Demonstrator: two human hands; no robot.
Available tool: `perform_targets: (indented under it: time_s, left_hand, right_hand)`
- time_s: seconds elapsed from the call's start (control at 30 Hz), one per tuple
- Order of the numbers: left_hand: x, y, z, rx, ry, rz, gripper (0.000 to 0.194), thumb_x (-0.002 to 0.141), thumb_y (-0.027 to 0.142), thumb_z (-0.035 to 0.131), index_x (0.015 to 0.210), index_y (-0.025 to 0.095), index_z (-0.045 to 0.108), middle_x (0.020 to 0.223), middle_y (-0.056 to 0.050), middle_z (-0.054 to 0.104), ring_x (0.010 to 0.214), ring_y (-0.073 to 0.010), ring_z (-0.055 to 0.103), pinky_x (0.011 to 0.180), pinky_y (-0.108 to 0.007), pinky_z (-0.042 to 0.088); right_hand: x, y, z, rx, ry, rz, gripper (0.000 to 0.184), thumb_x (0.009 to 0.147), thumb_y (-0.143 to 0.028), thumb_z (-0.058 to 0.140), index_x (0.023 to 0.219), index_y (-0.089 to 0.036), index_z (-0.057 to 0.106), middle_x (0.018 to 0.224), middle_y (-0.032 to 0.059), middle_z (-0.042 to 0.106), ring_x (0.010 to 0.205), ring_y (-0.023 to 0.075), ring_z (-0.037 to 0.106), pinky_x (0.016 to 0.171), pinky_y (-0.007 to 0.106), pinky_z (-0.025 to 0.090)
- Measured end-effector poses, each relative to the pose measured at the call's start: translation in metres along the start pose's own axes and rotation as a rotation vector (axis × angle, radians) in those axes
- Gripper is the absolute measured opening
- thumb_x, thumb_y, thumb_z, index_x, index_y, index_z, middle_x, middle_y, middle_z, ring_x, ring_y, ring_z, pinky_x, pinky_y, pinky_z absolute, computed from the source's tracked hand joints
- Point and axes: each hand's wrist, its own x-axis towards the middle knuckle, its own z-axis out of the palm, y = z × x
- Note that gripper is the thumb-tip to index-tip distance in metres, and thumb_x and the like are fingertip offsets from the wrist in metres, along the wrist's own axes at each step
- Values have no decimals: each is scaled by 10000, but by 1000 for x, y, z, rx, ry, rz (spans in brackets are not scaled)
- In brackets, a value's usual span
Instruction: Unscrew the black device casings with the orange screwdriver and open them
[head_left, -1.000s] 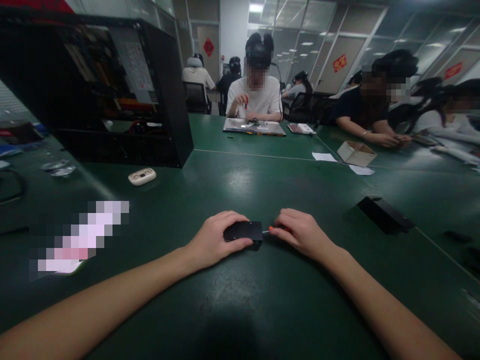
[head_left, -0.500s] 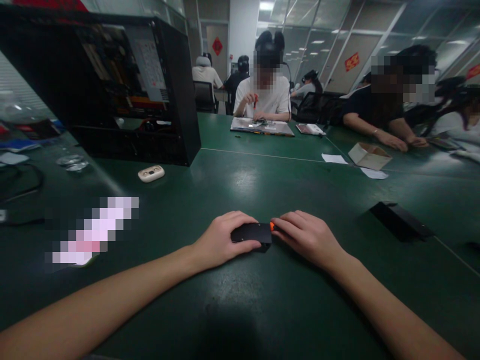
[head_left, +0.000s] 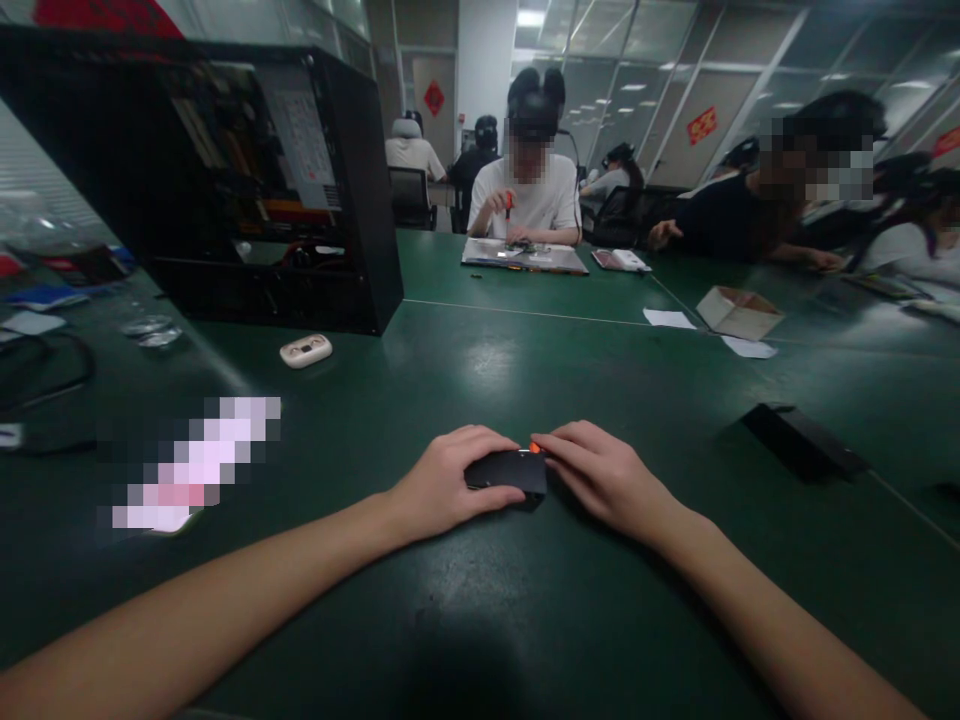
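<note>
A small flat black box (head_left: 508,470) lies on the green table (head_left: 487,610) in front of me. My left hand (head_left: 442,480) wraps round its left end, fingers over the top and thumb along the near side. My right hand (head_left: 600,475) is closed on a small orange-handled screwdriver (head_left: 535,447), of which only the orange end shows, pressed against the box's far right corner. Its shaft and tip are hidden by my fingers and the box.
An open black computer case (head_left: 225,180) stands at the back left, a small beige device (head_left: 305,350) before it. A black flat part (head_left: 799,440) lies to the right, a cardboard box (head_left: 739,312) beyond. Other people work at the far side.
My right hand has slid left, closing the gap to the box; the screwdriver's shaft, visible a second ago, is now hidden. My left hand has kept its hold on the box.
</note>
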Motion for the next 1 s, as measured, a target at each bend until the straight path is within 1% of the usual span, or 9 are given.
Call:
perform_targets:
  time_s: [0.2, 0.37, 0.47, 0.53, 0.6, 0.7, 0.77, 0.9, 1.0]
  left_hand:
    - [1, 0, -1, -44, -28, -9, 442, 829, 398, 789, 1184, 167, 661, 1144, -92, 709, 1039, -234, 661, 946, -356, 495]
    - [1, 2, -1, -52, -1, -8, 417, 826, 395, 790, 1158, 172, 671, 1135, -99, 707, 1050, -248, 650, 963, -370, 480]
    - [1, 2, -2, -126, 50, -24, 375, 822, 376, 794, 1117, 168, 692, 1115, -94, 704, 1051, -248, 637, 968, -364, 465]
    - [2, 0, -2, -248, 117, -103, 347, 838, 381, 775, 1104, 171, 702, 1099, -86, 704, 1031, -241, 637, 945, -351, 464]
    - [5, -6, -2, -430, 223, -240, 361, 858, 435, 743, 1094, 164, 711, 1036, -79, 710, 969, -225, 643, 885, -324, 476]
    - [11, -17, -3, -799, 413, -449, 491, 866, 587, 672, 1024, 126, 723, 825, -55, 673, 772, -169, 616, 726, -260, 481]
    - [16, -23, -5, -1037, 490, -537, 551, 867, 639, 635, 984, 108, 718, 729, -31, 621, 642, -124, 554, 628, -221, 452]
    - [19, -26, -9, -1261, 494, -568, 528, 895, 611, 608, 963, 96, 704, 672, -16, 583, 538, -90, 476, 552, -199, 421]
    - [18, -23, -9, -1288, 470, -564, 506, 905, 585, 606, 962, 91, 702, 667, -17, 578, 533, -88, 469, 553, -198, 430]
  right_hand:
    - [0, 0, 2, 166, -117, 96, 295, 1016, -221, 456, 1259, -155, 608, 1095, 104, 668, 967, 170, 656, 853, 315, 574]
    - [0, -3, 2, 70, -108, 54, 336, 992, -185, 452, 1302, -144, 576, 1136, 128, 650, 1015, 208, 624, 880, 369, 562]
    - [0, -2, 2, 43, -128, 68, 321, 991, -197, 452, 1278, -145, 587, 1135, 124, 655, 1009, 220, 622, 883, 390, 556]
    - [-1, 1, 3, 39, -155, 116, 309, 996, -221, 456, 1263, -150, 595, 1123, 116, 659, 990, 221, 629, 877, 398, 555]
    - [-1, 3, 5, 35, -182, 186, 313, 1000, -238, 458, 1270, -156, 591, 1116, 108, 659, 971, 218, 636, 865, 400, 558]
    - [-2, 7, 7, 17, -204, 261, 323, 1000, -253, 462, 1283, -161, 586, 1118, 105, 656, 977, 223, 635, 864, 404, 558]
    - [-1, 7, 7, 1, -195, 279, 317, 1002, -278, 469, 1268, -165, 599, 1134, 107, 655, 997, 231, 627, 880, 416, 552]
    - [4, -4, 6, 9, -101, 260, 366, 1020, -354, 445, 1292, -154, 586, 1245, 137, 626, 1107, 247, 590, 953, 442, 523]
    - [12, -26, 12, 36, -57, 198, 572, 963, -483, 547, 1406, -126, 490, 1383, 173, 550, 1248, 280, 521, 1039, 469, 478]
